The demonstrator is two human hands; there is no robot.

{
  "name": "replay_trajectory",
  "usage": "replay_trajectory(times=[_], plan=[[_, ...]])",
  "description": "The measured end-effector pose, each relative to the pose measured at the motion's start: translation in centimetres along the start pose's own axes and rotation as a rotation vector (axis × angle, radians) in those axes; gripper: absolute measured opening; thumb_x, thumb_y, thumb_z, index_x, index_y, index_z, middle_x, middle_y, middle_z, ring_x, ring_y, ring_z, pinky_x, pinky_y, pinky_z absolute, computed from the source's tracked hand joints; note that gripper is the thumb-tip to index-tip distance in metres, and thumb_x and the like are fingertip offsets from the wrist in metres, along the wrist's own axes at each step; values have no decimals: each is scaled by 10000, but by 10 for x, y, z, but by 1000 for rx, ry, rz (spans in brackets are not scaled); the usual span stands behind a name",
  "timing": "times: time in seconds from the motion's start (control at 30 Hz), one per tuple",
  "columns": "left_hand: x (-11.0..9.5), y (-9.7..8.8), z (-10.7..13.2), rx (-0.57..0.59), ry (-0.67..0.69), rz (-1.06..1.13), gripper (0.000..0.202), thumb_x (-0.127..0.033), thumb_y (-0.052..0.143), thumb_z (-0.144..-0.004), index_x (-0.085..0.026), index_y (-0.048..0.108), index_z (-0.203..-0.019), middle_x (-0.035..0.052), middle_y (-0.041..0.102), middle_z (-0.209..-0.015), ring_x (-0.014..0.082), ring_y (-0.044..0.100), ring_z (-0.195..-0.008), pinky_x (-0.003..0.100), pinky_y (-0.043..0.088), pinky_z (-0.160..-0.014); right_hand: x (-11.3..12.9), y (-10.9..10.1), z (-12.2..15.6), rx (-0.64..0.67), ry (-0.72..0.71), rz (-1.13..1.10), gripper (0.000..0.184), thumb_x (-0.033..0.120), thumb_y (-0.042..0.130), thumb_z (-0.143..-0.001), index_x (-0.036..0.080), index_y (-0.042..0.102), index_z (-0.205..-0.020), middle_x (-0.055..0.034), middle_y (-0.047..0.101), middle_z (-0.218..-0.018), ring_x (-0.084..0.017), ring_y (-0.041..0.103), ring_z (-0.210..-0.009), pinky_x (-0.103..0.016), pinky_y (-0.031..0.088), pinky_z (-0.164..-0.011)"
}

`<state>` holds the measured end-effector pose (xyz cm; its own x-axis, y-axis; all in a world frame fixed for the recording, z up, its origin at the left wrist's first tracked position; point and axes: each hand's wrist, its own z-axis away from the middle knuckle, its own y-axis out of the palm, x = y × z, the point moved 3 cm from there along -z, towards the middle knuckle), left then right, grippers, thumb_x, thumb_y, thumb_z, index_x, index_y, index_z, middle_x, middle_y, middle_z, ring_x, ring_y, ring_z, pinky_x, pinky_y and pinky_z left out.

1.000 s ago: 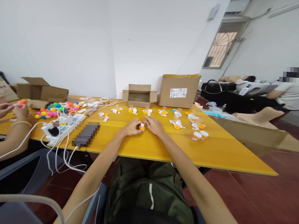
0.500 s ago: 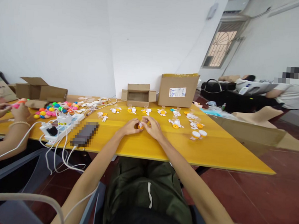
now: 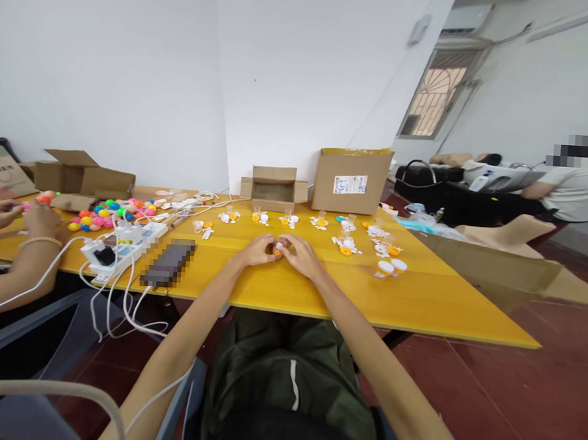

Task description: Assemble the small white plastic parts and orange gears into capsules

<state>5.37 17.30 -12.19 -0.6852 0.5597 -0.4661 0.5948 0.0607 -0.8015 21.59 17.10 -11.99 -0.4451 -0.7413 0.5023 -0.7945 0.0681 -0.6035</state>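
My left hand (image 3: pixel 255 251) and my right hand (image 3: pixel 302 254) meet on the yellow table (image 3: pixel 319 291), fingers pinched together round a small orange and white toy piece (image 3: pixel 278 247). Both hands rest on the table top. Beyond them lie several small orange and white toy parts (image 3: pixel 345 244) in loose groups, and two orange-and-white caps (image 3: pixel 391 267) lie to the right.
A small open carton (image 3: pixel 274 187) and a larger box (image 3: pixel 351 179) stand at the far edge. A white power strip with cables (image 3: pixel 118 246) and a dark phone (image 3: pixel 168 263) lie at left. Another person's hands (image 3: pixel 22 217) handle coloured balls (image 3: pixel 110 212). A person sits far right.
My right hand has closed in on the toy piece from an open pose beside it; both hands now pinch it together. The view shifted slightly.
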Motion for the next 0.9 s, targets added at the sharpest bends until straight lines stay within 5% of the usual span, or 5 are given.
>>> replay_trajectory(times=[0.9], plan=[[-1, 1, -1, 1, -12, 41, 197, -374, 688, -796, -193, 629, -845, 34, 637, -879, 213, 590, -899, 353, 484, -885, -5, 2, 0, 13, 0, -97, 219, 287, 528, -932, 265, 704, -1061, -48, 741, -1040, -207, 681, -962, -345, 539, -889]])
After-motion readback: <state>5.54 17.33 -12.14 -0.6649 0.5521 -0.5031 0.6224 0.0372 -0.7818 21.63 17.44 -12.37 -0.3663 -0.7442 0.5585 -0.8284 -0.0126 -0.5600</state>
